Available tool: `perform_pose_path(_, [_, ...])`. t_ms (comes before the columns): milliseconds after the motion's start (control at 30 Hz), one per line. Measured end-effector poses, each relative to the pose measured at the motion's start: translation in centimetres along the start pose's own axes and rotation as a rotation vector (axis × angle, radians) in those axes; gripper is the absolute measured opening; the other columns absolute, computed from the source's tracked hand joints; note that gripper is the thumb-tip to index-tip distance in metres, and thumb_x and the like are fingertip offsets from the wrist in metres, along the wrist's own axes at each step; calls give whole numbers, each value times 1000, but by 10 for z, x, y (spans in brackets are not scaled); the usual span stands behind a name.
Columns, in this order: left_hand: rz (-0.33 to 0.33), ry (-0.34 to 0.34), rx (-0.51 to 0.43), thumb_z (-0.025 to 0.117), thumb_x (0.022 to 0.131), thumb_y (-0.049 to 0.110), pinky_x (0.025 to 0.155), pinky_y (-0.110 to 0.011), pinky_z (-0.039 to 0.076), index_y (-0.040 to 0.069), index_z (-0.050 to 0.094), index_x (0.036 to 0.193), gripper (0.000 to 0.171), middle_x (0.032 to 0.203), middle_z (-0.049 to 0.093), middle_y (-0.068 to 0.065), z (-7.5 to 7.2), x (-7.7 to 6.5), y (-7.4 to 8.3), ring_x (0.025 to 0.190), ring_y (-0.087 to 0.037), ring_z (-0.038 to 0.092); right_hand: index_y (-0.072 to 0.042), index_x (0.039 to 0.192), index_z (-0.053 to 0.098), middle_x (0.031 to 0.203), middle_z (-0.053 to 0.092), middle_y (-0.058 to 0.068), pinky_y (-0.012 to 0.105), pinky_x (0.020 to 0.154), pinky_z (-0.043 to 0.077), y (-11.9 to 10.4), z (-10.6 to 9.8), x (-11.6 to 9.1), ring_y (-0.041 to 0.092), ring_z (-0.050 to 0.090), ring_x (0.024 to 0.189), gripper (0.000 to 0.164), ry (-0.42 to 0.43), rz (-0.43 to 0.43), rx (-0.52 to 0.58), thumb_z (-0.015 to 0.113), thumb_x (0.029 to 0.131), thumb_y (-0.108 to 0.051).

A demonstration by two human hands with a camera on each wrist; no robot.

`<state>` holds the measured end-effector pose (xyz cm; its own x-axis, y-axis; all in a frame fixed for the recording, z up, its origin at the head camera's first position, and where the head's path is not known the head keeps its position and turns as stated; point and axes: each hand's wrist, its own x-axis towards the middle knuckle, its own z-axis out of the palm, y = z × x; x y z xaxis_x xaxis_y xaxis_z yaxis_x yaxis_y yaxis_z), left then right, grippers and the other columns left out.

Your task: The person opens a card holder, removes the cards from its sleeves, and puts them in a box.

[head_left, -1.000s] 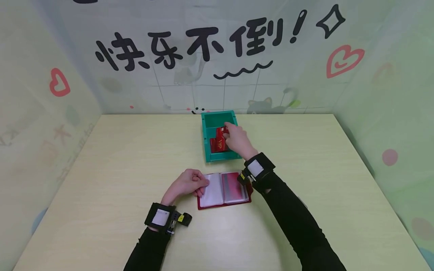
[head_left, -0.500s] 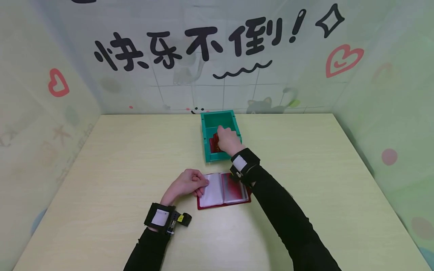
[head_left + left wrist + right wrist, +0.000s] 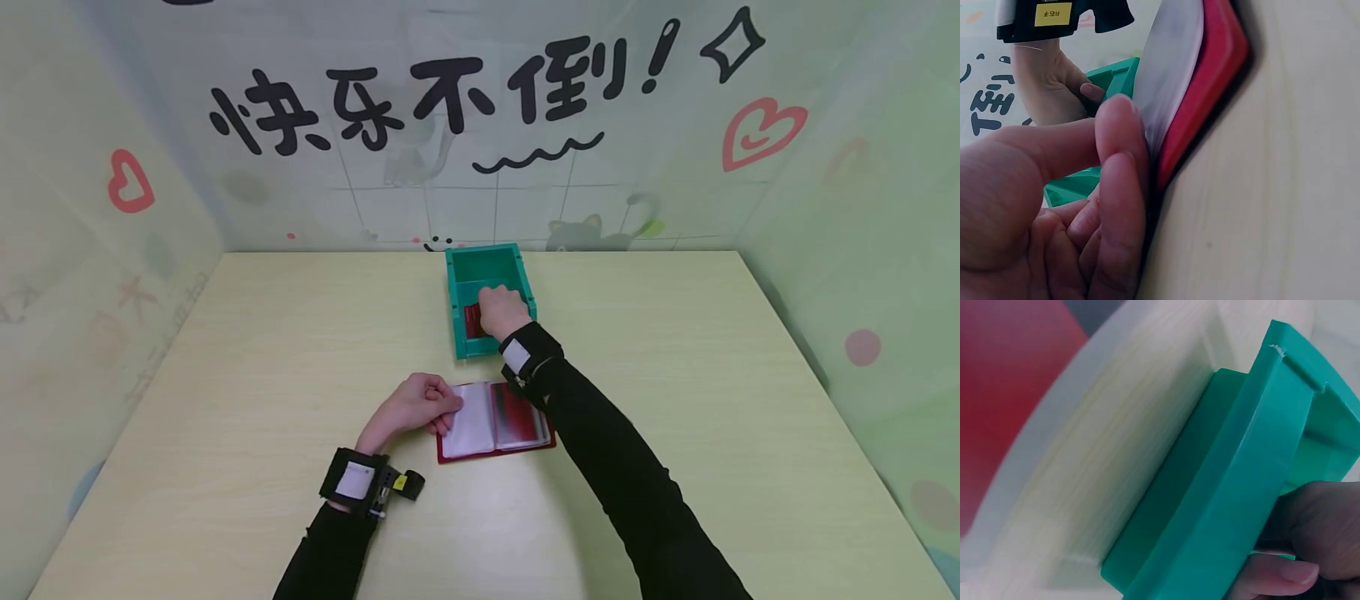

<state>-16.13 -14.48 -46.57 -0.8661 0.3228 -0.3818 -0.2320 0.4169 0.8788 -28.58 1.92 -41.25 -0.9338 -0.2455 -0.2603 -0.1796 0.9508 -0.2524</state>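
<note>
A small red-covered card holder [image 3: 471, 421] lies spread on the table with clear sleeve pages showing. My left hand [image 3: 415, 406] pinches its left edge between thumb and fingers; in the left wrist view the pages [image 3: 1175, 56] fan up from the red cover [image 3: 1219, 53] just beyond the fingertips. A red card [image 3: 517, 421] shows in the right-hand sleeve. Further back, my right hand [image 3: 504, 313] reaches down into a green plastic bin [image 3: 454, 308], over red cards [image 3: 472, 322]. Its fingertips are hidden in the bin, and I cannot tell whether they hold a card.
The pale wooden table [image 3: 300, 350] extends around the bin and card holder. A printed backdrop [image 3: 375, 200] rises behind the bin at the table's back edge, with side panels left and right. My right forearm [image 3: 600, 442] crosses over the card holder's right side.
My right hand has shifted left and lower into the bin, covering more of the red cards, and the forearm has swung left with it. My left hand keeps its place on the card holder.
</note>
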Motion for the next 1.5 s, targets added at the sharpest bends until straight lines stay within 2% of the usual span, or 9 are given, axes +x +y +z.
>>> perform_pose_path(367, [-9, -3, 3, 66, 97, 16, 56, -22, 54, -1, 60, 97, 18, 63, 65, 1, 1, 0, 2, 54, -10, 63, -2, 111, 63, 103, 66, 17, 40, 77, 60, 2, 4, 2, 30, 66, 89, 15, 39, -2, -13, 58, 101, -12])
perform_pose_path(667, [-7, 18, -8, 67, 96, 15, 55, -22, 54, -2, 61, 95, 18, 63, 65, 0, 1, 0, 1, 54, -9, 63, 0, 108, 63, 97, 65, 17, 35, 67, 57, 1, -6, -12, 28, 65, 81, 14, 116, -114, 1, 57, 100, -9])
perform_pose_path(800, [-15, 76, 21, 69, 95, 14, 53, -22, 53, -2, 62, 95, 17, 64, 65, -3, 3, 0, 3, 53, -10, 60, 0, 105, 63, 91, 64, 15, 32, 60, 52, 5, -12, -23, 26, 64, 76, 12, 150, -145, 32, 58, 99, -9])
perform_pose_path(933, [-48, 179, 140, 73, 91, 19, 56, -22, 47, 0, 62, 106, 26, 75, 64, -6, 8, -2, 8, 61, -14, 56, 1, 104, 65, 88, 68, 15, 32, 62, 52, 10, -16, -40, 26, 66, 77, 15, 193, -170, 82, 60, 99, -13])
perform_pose_path(1033, [-61, 245, 223, 75, 89, 21, 58, -24, 43, 3, 59, 116, 37, 80, 62, -10, 13, -4, 13, 66, -18, 54, 0, 106, 67, 94, 72, 15, 31, 66, 55, 16, -17, -57, 25, 66, 79, 18, 208, -185, 159, 64, 98, -15])
perform_pose_path(1200, [-6, 335, 358, 75, 87, 18, 54, -25, 37, 6, 60, 117, 35, 71, 56, -6, 22, -8, 22, 60, -17, 50, -1, 112, 71, 99, 74, 13, 27, 66, 55, 34, -7, -87, 21, 61, 74, 22, 176, -245, 316, 69, 96, -16])
perform_pose_path(1333, [122, 374, 495, 73, 86, 7, 55, -26, 39, 7, 65, 110, 25, 75, 57, -5, 35, -10, 31, 64, -17, 51, -2, 111, 74, 96, 74, 11, 28, 68, 56, 47, 5, -106, 19, 61, 76, 21, 139, -272, 382, 68, 96, -15])
perform_pose_path(1433, [234, 361, 558, 70, 85, -3, 67, -32, 52, 4, 65, 111, 27, 93, 63, -9, 44, -10, 34, 79, -20, 58, -2, 109, 75, 97, 74, 10, 28, 72, 57, 57, 17, -113, 17, 61, 81, 19, 154, -301, 415, 68, 95, -14])
perform_pose_path(1500, [287, 326, 557, 67, 85, -7, 81, -38, 55, 2, 64, 115, 32, 106, 64, -12, 48, -9, 34, 91, -23, 59, -2, 109, 74, 98, 74, 10, 28, 72, 57, 62, 26, -115, 17, 62, 81, 19, 180, -341, 457, 69, 94, -12])
